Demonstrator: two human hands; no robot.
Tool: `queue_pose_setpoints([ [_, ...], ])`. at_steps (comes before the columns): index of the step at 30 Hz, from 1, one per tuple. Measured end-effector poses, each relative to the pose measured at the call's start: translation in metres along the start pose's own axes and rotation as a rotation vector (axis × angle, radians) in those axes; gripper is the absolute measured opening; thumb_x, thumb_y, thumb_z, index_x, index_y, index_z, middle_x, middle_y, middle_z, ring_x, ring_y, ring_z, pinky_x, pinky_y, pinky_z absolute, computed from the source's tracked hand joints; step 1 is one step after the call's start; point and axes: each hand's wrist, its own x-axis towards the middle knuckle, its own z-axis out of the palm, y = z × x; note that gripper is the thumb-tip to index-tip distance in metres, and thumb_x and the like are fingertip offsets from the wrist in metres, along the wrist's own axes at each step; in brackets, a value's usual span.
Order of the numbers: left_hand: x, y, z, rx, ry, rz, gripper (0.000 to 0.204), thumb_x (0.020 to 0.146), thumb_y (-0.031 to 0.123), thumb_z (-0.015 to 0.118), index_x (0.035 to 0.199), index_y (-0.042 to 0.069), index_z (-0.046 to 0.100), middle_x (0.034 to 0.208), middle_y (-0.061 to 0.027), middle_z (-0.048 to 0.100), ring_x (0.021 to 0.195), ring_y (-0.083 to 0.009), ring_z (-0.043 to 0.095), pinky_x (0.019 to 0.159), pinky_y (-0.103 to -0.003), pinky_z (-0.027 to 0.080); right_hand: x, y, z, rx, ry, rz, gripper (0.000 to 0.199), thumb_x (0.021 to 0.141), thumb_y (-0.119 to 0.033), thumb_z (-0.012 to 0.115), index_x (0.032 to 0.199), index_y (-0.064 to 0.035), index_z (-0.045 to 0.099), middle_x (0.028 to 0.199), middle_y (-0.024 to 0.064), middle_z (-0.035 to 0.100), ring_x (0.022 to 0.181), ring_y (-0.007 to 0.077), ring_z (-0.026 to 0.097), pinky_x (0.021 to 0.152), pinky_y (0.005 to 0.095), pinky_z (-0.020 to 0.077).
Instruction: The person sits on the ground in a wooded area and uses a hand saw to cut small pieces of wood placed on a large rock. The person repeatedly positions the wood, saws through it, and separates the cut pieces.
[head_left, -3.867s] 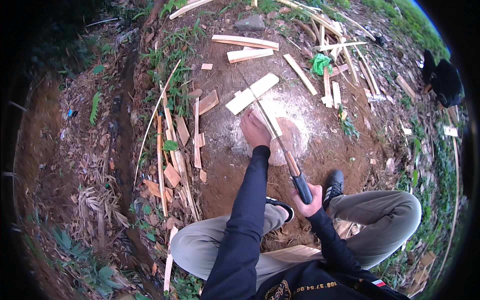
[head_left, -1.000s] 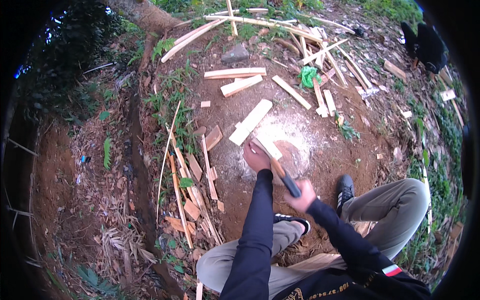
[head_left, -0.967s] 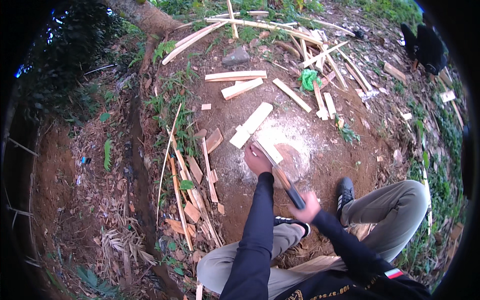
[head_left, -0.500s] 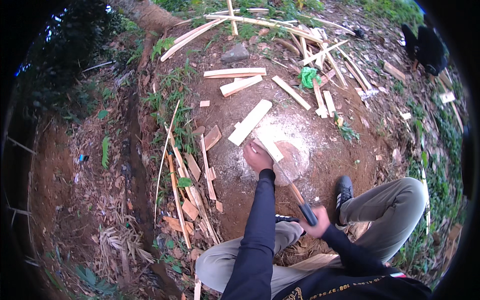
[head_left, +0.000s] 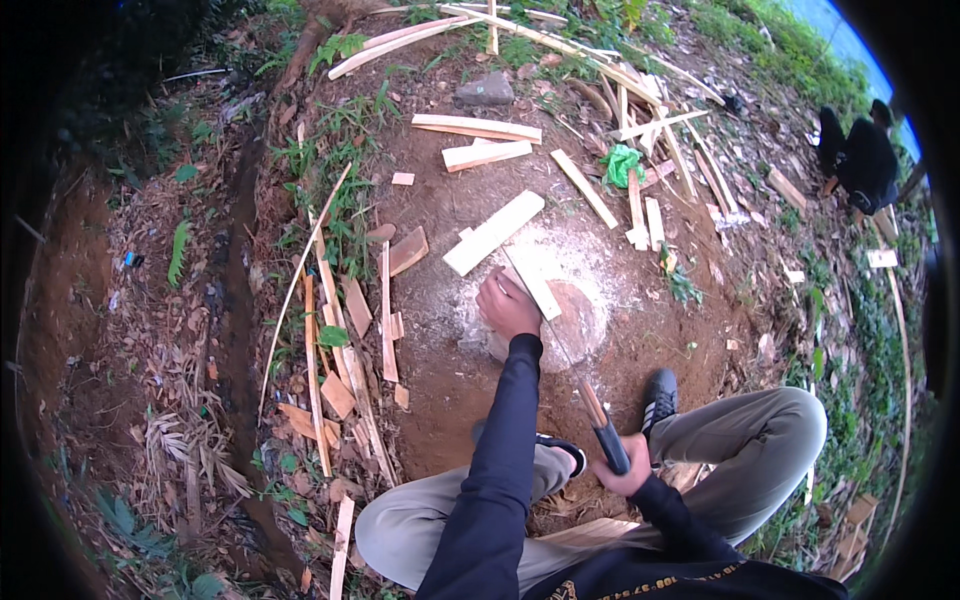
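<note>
In front of me stands a round chopping block [head_left: 583, 318], dusted with pale wood powder. My left hand [head_left: 508, 304] is closed at the near end of a short pale wood piece [head_left: 537, 285] on the block; its fingertips are partly hidden. Gripped in my right hand [head_left: 628, 467] is a machete-like tool [head_left: 604, 430] with a brown and black handle. Its thin blade, seen nearly edge-on, runs up along the left side of the wood piece, close to my left hand. Just beyond lies a wider pale board [head_left: 494, 234].
Loose slats [head_left: 388, 310] and offcuts lie along my left, beside a ditch [head_left: 232, 340]. Farther off are a grey stone [head_left: 484, 90], a green plastic bag [head_left: 622, 165] and a heap of long strips [head_left: 665, 140]. Another person [head_left: 865, 160] in dark clothes is at the far right.
The whole view has shifted slightly, bringing more of the person at the far right into sight. Both hands keep nearly the same places on the wood piece and the tool.
</note>
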Motion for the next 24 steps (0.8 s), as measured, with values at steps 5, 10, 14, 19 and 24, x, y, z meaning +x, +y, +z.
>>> queue_pose_setpoints([
  [5,0.002,0.000,0.003,0.010,-0.090,-0.045,0.028,0.100,0.026,0.045,0.109,0.010,0.066,0.106,-0.0104,0.064,0.104,-0.0328,0.055,0.091,-0.046,0.041,0.124,0.002,0.031,0.043,0.133,0.035,0.034,0.071,-0.019,0.073,0.060,-0.0012,0.046,0.049,0.0094,0.038,0.045,0.0150,0.040,0.046,0.0370,0.0374],
  [10,0.003,-0.007,-0.004,0.016,-0.064,-0.082,0.026,0.100,0.024,0.045,0.110,0.010,0.064,0.106,-0.0102,0.063,0.106,-0.0321,0.054,0.093,-0.046,0.039,0.006,-0.007,0.014,0.011,-0.004,0.053,0.026,0.069,-0.006,0.071,0.054,-0.0079,0.049,0.050,-0.0004,0.047,0.047,0.0083,0.048,0.047,0.0286,0.0386],
  [14,-0.001,-0.001,-0.004,-0.003,-0.031,-0.072,0.024,0.100,0.022,0.045,0.108,0.010,0.064,0.107,-0.0101,0.063,0.105,-0.0316,0.054,0.093,-0.045,0.039,0.016,-0.024,0.004,-0.009,-0.030,0.021,0.027,0.072,-0.010,0.071,0.055,-0.0057,0.051,0.049,0.0030,0.045,0.046,0.0093,0.047,0.046,0.0312,0.0407],
  [19,-0.002,0.009,0.001,-0.020,-0.067,-0.046,0.024,0.100,0.021,0.045,0.107,0.009,0.064,0.105,-0.0104,0.063,0.104,-0.0315,0.054,0.093,-0.044,0.039,0.103,0.008,0.029,0.078,0.158,0.082,0.033,0.073,-0.012,0.072,0.055,-0.0055,0.046,0.049,0.0003,0.045,0.045,0.0087,0.043,0.044,0.0313,0.0362],
  [24,-0.001,-0.002,-0.001,0.044,-0.025,-0.040,0.020,0.098,0.018,0.046,0.105,0.010,0.063,0.104,-0.0091,0.063,0.103,-0.0302,0.055,0.091,-0.044,0.040,-0.023,-0.011,-0.002,-0.039,-0.026,0.075,0.034,0.069,-0.010,0.074,0.053,-0.0062,0.044,0.047,0.0025,0.044,0.043,0.0088,0.043,0.044,0.0311,0.0368],
])
